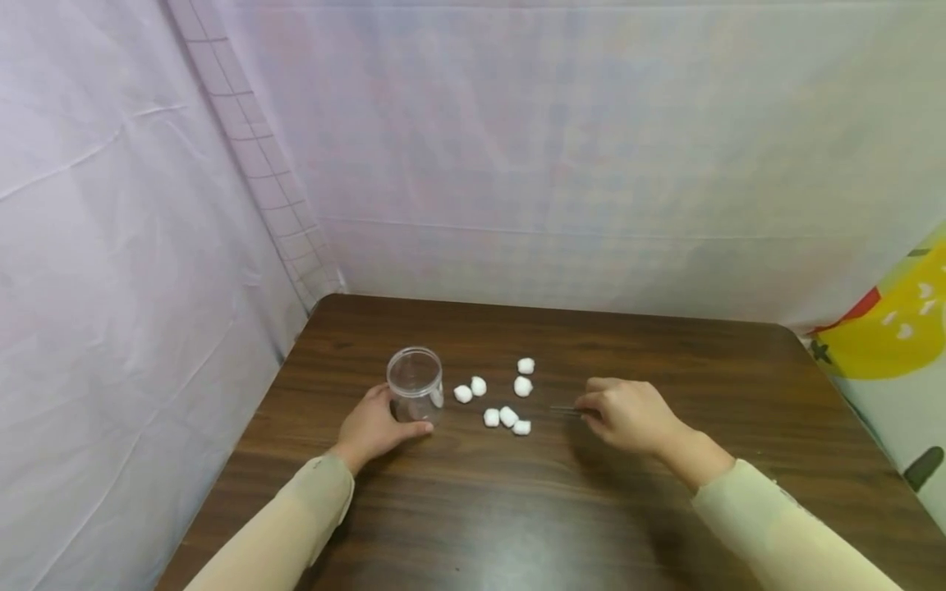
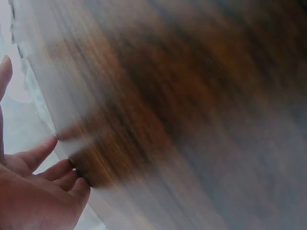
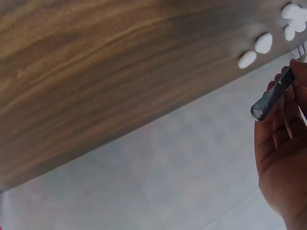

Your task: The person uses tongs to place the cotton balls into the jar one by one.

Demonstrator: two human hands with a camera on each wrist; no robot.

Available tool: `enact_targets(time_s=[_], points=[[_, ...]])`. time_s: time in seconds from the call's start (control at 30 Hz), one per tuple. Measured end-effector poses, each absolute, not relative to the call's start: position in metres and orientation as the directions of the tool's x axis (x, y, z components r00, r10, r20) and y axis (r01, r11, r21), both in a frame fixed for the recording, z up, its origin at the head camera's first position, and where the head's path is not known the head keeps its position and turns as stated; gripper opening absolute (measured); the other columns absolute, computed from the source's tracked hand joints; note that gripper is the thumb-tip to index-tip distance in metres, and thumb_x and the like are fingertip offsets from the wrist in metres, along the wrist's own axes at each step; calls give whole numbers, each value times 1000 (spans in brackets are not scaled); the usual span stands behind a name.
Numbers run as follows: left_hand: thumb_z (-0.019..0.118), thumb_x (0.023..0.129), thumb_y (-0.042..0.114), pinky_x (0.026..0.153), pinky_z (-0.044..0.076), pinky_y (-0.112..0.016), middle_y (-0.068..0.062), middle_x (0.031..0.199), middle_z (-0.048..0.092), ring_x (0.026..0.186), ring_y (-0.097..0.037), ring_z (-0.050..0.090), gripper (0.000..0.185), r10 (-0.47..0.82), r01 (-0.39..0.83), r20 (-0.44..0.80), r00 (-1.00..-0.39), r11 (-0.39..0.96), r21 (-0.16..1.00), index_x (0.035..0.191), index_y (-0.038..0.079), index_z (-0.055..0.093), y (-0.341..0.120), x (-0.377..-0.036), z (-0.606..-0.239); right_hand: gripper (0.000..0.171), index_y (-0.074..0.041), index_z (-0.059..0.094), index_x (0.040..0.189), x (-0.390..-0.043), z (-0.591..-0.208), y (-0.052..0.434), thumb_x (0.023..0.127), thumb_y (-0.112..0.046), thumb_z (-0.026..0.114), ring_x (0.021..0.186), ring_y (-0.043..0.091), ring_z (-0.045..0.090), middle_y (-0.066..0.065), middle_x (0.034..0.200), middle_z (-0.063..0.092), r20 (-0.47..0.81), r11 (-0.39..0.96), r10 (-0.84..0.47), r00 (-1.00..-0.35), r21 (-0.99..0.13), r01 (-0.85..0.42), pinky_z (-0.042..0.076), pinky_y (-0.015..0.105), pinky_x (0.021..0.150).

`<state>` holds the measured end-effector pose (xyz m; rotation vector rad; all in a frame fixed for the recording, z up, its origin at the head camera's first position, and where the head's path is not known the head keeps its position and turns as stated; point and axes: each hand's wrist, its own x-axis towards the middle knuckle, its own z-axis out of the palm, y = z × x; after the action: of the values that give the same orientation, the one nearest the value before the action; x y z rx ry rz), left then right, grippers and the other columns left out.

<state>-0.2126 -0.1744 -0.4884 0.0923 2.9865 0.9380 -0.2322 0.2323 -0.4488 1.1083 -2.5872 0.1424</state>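
Nearest to me, two forearms in pale beige sleeves reach forward over a dark wooden table [image 1: 665, 525]. My left hand [image 1: 375, 428] rests on the tabletop with its thumb and fingers curled around the base of a clear plastic jar [image 1: 415, 383], which stands upright, mouth open to the top, at the left of the work area. The left wrist view is blurred and shows only relaxed fingers [image 2: 53, 175] against wood grain.

My right hand [image 1: 628, 413] lies knuckles up to the right of center, fingers closed around a pair of metal tweezers [image 1: 567, 410]. The tweezers lie nearly flat, their long axis running left to right, tips pointing left toward the cotton balls and stopping short of them. In the right wrist view the dark rounded back end of the tweezers [image 3: 273, 96] sticks out past the fingers.

Between the two hands sit seven white cotton balls [image 1: 507, 416]: three clustered nearest me, two just right of the jar, and two farther back. Beyond the table hangs a pale lilac sheet [image 1: 562, 148], and a colorful printed cloth [image 1: 887, 328] shows at the far right.
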Motion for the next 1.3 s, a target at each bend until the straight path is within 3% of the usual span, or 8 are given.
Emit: enact_targets(time_s=[0.37,1.3], points=[[82,71,60,102,41,-59,-20,145,48,130,-40,48,91,52,47,7,-999,822,567,141,9,54,-175,-214,-492,13,-18,77,89,-234,-461,225,76,-19,80,57,4,46,-11,77,51,318,653,-725,-611,35,-757,43,27,43],[83,71,61,102,40,-60,-19,146,47,131,-39,47,91,45,34,-6,-999,823,566,142,11,54,-176,-215,-495,12,-17,78,91,-235,-472,212,79,-18,80,58,3,47,-12,78,50,273,627,-748,-604,-5,-779,45,28,46]])
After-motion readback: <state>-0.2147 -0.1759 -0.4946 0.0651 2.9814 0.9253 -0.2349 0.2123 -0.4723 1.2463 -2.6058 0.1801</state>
